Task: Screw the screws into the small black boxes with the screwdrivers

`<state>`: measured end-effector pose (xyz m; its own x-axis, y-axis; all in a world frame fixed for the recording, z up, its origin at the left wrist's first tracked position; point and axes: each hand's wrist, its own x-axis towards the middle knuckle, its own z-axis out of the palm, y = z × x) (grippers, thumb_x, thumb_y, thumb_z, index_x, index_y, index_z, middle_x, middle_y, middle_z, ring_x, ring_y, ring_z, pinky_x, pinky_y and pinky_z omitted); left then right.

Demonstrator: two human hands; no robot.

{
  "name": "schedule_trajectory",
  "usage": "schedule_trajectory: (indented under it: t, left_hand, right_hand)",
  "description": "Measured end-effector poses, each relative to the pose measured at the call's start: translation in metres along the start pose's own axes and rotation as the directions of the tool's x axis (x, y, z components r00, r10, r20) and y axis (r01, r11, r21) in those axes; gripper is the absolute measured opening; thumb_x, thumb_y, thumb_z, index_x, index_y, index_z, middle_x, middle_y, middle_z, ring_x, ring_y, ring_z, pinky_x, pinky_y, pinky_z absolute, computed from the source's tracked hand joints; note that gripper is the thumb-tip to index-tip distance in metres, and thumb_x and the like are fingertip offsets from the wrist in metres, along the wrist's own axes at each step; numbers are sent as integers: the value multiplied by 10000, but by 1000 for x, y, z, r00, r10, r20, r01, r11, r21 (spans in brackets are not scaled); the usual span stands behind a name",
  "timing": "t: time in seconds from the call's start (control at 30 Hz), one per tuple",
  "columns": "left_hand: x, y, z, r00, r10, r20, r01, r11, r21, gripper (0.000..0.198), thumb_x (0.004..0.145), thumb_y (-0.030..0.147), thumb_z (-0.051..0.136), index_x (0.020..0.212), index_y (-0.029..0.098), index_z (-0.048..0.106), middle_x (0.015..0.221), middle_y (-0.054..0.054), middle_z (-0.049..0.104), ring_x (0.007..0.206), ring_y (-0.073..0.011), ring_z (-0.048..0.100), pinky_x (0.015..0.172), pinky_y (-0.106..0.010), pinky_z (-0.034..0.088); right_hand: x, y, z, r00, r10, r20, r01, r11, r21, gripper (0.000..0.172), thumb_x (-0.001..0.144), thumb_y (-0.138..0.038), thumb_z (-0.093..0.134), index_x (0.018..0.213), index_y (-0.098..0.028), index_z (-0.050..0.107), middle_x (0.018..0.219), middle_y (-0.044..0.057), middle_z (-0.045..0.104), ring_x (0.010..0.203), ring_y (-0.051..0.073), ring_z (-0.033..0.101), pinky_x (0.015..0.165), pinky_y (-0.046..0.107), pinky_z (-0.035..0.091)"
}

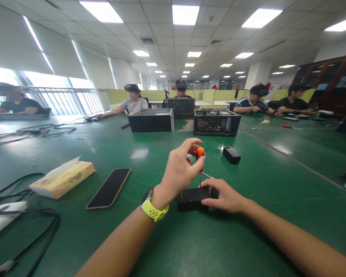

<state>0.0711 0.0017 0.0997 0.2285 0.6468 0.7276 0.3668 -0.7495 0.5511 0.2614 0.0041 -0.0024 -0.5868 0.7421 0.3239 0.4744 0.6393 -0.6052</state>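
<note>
My left hand (pixel 182 165), with a yellow-green watch strap (pixel 155 209) at the wrist, is closed around the orange and black handle of a screwdriver (pixel 200 153). The screwdriver stands upright, its thin shaft reaching down to the top of a black rectangular box (pixel 190 199) on the green table. Against the right end of that box my right hand (pixel 220 196) has its thumb and fingers closed, gripping it. Where the screwdriver's tip meets the box is too small to make out. A second metal shaft shows just behind, partly hidden.
A smaller black block (pixel 231 155) lies beyond my right hand. Left are a phone (pixel 108 188), a tissue pack (pixel 64 179) and black cables (pixel 43 234). Two computer cases (pixel 151 122) stand ahead, the right one perforated (pixel 216 124). Several people sit around the table (pixel 127 246).
</note>
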Motion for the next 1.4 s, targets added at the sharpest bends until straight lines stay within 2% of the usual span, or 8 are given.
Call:
schedule_trajectory:
  t: [0.13,0.3,0.53,0.77,0.93,1.07,1.23,1.4]
  left_hand:
    - [0,1,1,999,4,33,-3,1000,-19,258,782,91,611,1024,178,630,966,-29,667,810,-128,634,597,-192,508]
    - [-4,0,6,998,63,-10,-62,995,73,297,764,221,720,1047,200,633,949,-37,622,799,-145,590,609,-220,498]
    - [-5,-2,9,998,34,46,-34,999,13,334,798,79,583,1110,195,585,929,-26,662,804,-147,635,695,-247,543]
    - [-7,-1,12,998,-5,61,6,1000,-19,292,805,224,668,1083,197,582,903,-7,662,753,-134,643,630,-214,543]
    - [-8,-3,13,999,26,42,-24,998,-57,267,827,121,594,1080,203,623,1005,-27,655,848,-142,637,648,-206,542]
    - [-7,-2,14,999,29,33,-27,998,-60,286,818,77,560,1075,186,624,945,-23,663,806,-135,629,725,-246,548]
    - [-7,1,13,1000,12,24,-10,997,-74,163,838,203,629,998,183,602,843,-1,653,696,-114,602,675,-238,533]
    - [-7,0,12,999,-1,39,7,986,-165,57,875,170,581,900,183,532,978,-16,687,684,-87,599,640,-206,516]
  right_hand:
    - [0,-1,-1,1000,-1,5,1,1000,0,381,761,-388,715,1058,-169,619,966,55,679,825,191,611,720,292,478]
    - [1,-3,-2,1000,8,8,-8,1000,-8,364,767,-376,710,1054,-170,623,962,58,681,814,192,610,710,294,476]
    - [0,-2,-1,1000,7,12,-7,1000,-1,366,766,-374,712,1052,-162,626,957,54,674,813,189,606,713,291,475]
    - [1,-1,0,1000,0,3,0,1000,-8,362,767,-374,713,1047,-163,623,952,51,675,813,190,607,714,293,473]
    - [1,1,0,1000,-1,7,1,1000,-2,365,772,-379,708,1055,-165,624,957,52,674,824,193,608,716,293,474]
    - [0,2,0,1000,1,6,-1,1000,4,376,772,-381,709,1067,-167,619,971,55,678,824,191,610,716,291,476]
    - [0,2,0,1000,-5,2,5,1000,-5,369,771,-385,712,1059,-172,624,972,53,678,831,191,609,721,291,472]
    - [0,2,0,1000,4,1,-4,1000,-7,378,765,-382,719,1062,-169,622,973,54,677,833,193,610,724,293,473]
